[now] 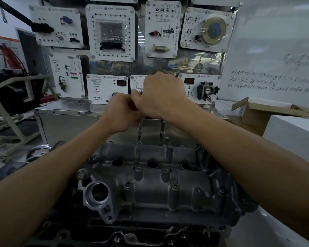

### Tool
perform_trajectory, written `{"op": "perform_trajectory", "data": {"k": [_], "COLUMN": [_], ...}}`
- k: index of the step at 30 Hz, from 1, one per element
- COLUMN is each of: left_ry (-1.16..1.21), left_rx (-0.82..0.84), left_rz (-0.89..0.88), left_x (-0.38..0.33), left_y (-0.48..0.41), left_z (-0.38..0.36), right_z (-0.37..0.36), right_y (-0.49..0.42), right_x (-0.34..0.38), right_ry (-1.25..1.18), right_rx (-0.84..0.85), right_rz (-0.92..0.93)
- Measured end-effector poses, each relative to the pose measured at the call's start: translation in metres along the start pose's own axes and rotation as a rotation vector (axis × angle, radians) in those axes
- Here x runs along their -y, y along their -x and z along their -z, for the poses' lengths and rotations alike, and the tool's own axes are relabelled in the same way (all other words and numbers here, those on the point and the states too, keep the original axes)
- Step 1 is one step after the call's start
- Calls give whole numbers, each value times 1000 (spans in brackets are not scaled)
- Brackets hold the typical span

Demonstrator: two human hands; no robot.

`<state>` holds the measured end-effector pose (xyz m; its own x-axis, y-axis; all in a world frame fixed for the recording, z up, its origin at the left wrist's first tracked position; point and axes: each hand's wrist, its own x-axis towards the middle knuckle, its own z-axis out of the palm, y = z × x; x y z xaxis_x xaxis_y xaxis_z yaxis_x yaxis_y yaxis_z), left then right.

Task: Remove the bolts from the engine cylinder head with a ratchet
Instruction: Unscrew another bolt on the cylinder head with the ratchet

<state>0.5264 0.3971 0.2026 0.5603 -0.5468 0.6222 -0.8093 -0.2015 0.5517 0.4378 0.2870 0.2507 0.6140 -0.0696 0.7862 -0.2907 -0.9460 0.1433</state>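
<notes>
Here, the fingers (pixel 136 99) of the right hand (pixel 162 93) curl over the top of the ratchet (pixel 141 90). The left hand (pixel 120 111) closes round the tool just beneath. Both hands grip it, though the handle itself is hidden. From the hands a slim extension bar (pixel 141 126) drops nearly upright to a bolt (pixel 139 139) on the far edge of the cylinder head (pixel 150 186), which sits below the forearms. Keep the bar in line with the bolt so the socket sits fully on it. Steady the top with one hand and swing with the other in short, even strokes. The near bolts (pixel 174 187) appear still fitted, so most of the task likely remains.
</notes>
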Motion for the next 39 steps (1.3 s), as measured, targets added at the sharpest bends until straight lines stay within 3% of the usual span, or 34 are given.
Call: {"op": "perform_trajectory", "data": {"k": [2,4,7,10,13,18,21,27,31,34,36,39], "left_ry": [30,162,376,403,348,196,143,139,344,380,333,219], "left_rx": [28,123,248,257,179,44,4,39,220,252,217,112], "left_rz": [-4,13,64,64,50,18,-9,-41,19,47,40,28], "left_x": [1,2,2,1,0,0,-3,-1,4,3,3,3], "left_y": [1,2,3,5,6,3,3,3,3,3,2,1], "left_z": [0,1,2,1,2,4,1,0,2,0,0,2], "right_z": [-3,-11,-15,-17,-17,-8,1,-4,-13,-15,-15,-11], "right_y": [2,1,0,0,-2,-3,-2,2,0,1,1,-1], "right_x": [-1,-6,-14,-21,-19,-9,-6,-7,-14,-22,-23,-15], "right_ry": [4,-123,-646,-912,-771,-151,-30,-22,-585,-764,-742,-477], "right_rx": [-7,134,463,481,400,145,55,55,454,457,441,359], "right_rz": [3,13,-21,-52,-5,43,25,27,35,23,28,57]}}
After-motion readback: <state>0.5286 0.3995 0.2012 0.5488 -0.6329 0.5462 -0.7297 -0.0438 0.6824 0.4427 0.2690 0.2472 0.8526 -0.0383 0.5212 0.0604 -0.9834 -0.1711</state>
